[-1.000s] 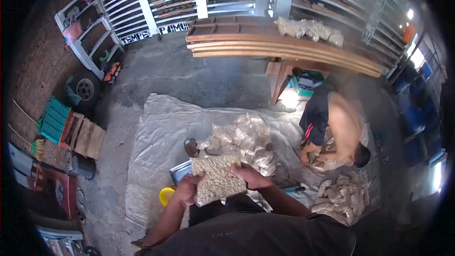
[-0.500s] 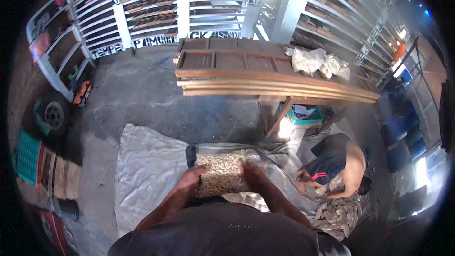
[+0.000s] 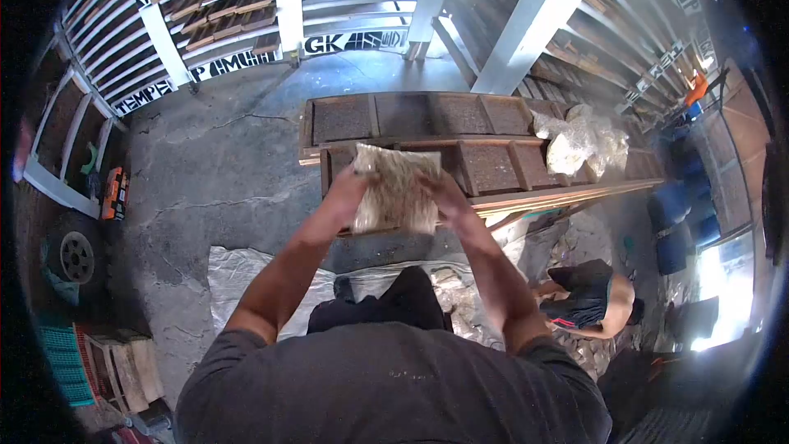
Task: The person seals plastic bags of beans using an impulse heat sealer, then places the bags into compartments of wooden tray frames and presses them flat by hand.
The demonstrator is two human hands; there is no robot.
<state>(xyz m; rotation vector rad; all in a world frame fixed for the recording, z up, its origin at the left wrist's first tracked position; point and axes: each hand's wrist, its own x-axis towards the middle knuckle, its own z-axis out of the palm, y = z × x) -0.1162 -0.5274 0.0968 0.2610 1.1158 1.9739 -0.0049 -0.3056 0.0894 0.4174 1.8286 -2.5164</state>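
A flat plastic bag of pale beans [image 3: 396, 201], blurred by motion, is held out in front of me over the near wooden tray frame [image 3: 493, 166]. My left hand [image 3: 350, 191] grips its left side. My right hand [image 3: 446, 196] grips the right side, fingers lying over the front. Both arms are stretched forward. Further right on the trays lies a heap of similar filled clear bags [image 3: 579, 148].
Pale sheeting [image 3: 246, 275] covers floor by my legs. At the right, a person [image 3: 596, 296] bends over several filled bags [image 3: 588, 353]. A slatted white rack [image 3: 288, 0] stands behind. A wheel [image 3: 76, 256] and green crate [image 3: 66, 362] are at the left.
I have moved forward to the tray stack. Both hands have carried the bag of beans from above the floor sheeting up over the near tray.
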